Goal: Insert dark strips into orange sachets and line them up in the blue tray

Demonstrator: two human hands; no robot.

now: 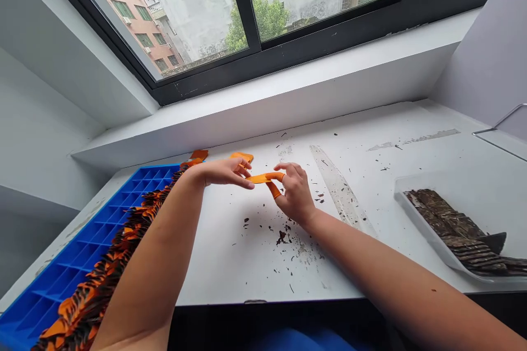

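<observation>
A thin orange strip [258,179] is held level above the white table, between my two hands. My left hand [228,171] pinches its left end between thumb and fingers. Orange covers sit on the thumb and index finger of my right hand [293,186], and those two fingers meet the strip's right end. Just behind my left hand, a small stack of orange pieces [242,157] lies on the table. Dark brown and orange folded pieces [123,238] stand packed in a long row beside my left forearm, along the blue tray.
The blue divided tray [76,242] runs along the left. At the right, a clear plastic box [415,219] holds dark brown flat slabs [448,219]. Brown crumbs [282,237] are scattered over the white table [214,263]. A metal wire [500,127] lies at the far right, below the window ledge.
</observation>
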